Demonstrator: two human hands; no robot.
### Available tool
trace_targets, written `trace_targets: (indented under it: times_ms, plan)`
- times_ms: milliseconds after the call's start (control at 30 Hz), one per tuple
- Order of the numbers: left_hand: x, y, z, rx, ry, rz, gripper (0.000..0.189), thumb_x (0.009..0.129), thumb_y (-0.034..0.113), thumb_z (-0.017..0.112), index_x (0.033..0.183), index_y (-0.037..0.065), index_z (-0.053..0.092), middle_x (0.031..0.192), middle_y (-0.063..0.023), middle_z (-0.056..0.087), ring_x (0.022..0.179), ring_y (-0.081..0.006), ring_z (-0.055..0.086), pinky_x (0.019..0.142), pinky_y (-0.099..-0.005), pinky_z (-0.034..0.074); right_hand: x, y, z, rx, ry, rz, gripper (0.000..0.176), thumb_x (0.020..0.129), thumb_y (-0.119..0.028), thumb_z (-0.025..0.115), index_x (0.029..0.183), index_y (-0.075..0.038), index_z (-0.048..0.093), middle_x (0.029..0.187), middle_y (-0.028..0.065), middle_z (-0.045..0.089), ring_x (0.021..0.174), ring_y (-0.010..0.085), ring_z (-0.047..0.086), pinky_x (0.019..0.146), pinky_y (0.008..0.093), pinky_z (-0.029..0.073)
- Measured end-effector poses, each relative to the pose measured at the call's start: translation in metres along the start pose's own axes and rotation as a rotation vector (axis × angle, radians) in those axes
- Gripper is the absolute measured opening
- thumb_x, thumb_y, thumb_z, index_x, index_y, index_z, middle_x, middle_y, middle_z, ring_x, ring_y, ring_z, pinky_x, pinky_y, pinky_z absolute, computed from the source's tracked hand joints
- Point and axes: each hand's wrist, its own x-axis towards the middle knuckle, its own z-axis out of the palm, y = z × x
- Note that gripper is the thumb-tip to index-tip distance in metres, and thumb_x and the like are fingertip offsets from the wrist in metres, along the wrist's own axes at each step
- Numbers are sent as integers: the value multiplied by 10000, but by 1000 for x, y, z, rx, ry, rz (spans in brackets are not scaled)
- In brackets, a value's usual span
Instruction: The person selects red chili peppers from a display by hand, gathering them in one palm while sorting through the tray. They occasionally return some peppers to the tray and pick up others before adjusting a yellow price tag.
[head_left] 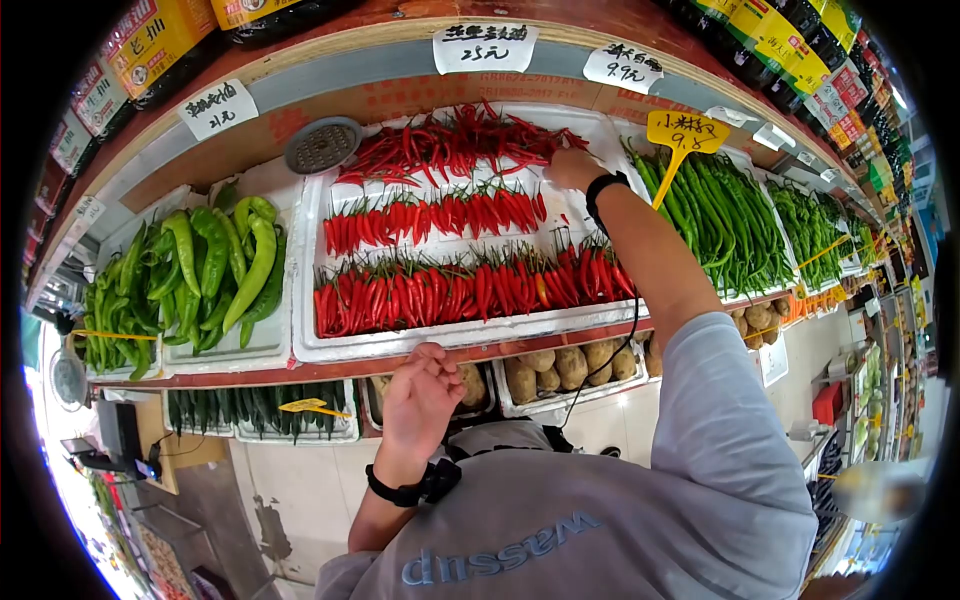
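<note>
A white foam tray (pixel 440 342) holds red chilies in three bands: a loose, tangled heap (pixel 455 140) at the back and two neat rows, a middle row (pixel 430 215) and a front row (pixel 450 295). My right hand (pixel 572 168) is at the right end of the loose heap, fingers bent down and closed; what is in them is hidden. Over the front edge of the shelf, my left hand (pixel 422 395) is raised with its fingers curled in, and nothing shows in it. It is apart from the chilies.
A round grey perforated dish (pixel 323 146) sits at the tray's back left corner. Green peppers (pixel 205 260) lie left, long green chilies (pixel 715 220) right, with a yellow price tag (pixel 687 133) standing over them. Potatoes (pixel 572 367) and dark green cucumbers (pixel 255 408) fill lower trays. Sauce bottles (pixel 160 45) line the shelf above.
</note>
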Motion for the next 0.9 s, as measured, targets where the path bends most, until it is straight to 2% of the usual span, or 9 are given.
trace_targets:
  times_ms: [100,200,267,433,500,633,700,833,900]
  plan:
    - [1,0,-3,-7,-63,-7,160,898,255,491,961,109,511,908,-10,524,850,-136,503,782,-290,407,-14,3,-19,-285,-98,-268,243,809,-156,527,931,-13,681,964,224,656,892,332,655,761,426,526]
    - [3,-1,-1,-1,-68,-15,161,895,259,496,958,112,511,908,-9,524,848,-134,500,777,-287,403,-20,12,-34,222,-220,104,223,814,-167,538,907,-36,692,901,202,667,812,331,665,690,421,536]
    - [4,-3,-2,-7,-73,-20,161,894,260,498,957,113,511,908,-8,525,848,-134,500,777,-287,402,5,47,-13,-444,16,-370,204,804,-176,573,888,-29,686,859,184,666,783,318,670,648,407,543]
    - [4,-4,-2,-9,-66,-34,162,890,263,501,952,114,515,905,-5,526,847,-135,500,778,-289,400,6,60,-20,192,-30,-34,132,808,-151,574,796,-33,633,782,146,636,741,278,662,609,394,552]
    - [3,-4,-2,-7,-66,-27,159,889,262,504,947,115,519,900,-5,528,847,-136,500,778,-291,400,2,53,-29,783,-187,396,157,851,-191,520,799,-57,581,815,109,588,705,216,623,511,377,504]
    - [3,-4,0,-10,-59,-25,157,887,261,508,943,116,523,896,-5,528,845,-136,500,778,-292,401,17,67,-16,663,-197,438,195,907,-233,476,819,-60,501,659,46,483,507,148,505,396,320,406]
    - [3,-6,4,-5,20,-18,143,869,252,519,920,119,509,844,4,500,790,-130,459,710,-289,377,14,69,-12,1225,-47,592,205,891,-280,530,834,-85,503,604,3,419,470,119,427,370,295,343]
    - [2,-6,5,-14,33,-33,138,865,246,520,919,119,508,843,4,498,787,-131,457,710,-287,375,5,59,-13,1166,-108,537,256,821,-319,619,778,-94,507,562,-1,402,438,111,386,359,296,289]
    - [2,-6,3,-13,40,-25,137,864,245,518,917,119,508,841,3,496,787,-131,455,708,-285,373,1,51,-17,804,-147,322,284,739,-318,678,700,-99,500,540,13,420,417,123,385,355,313,286]
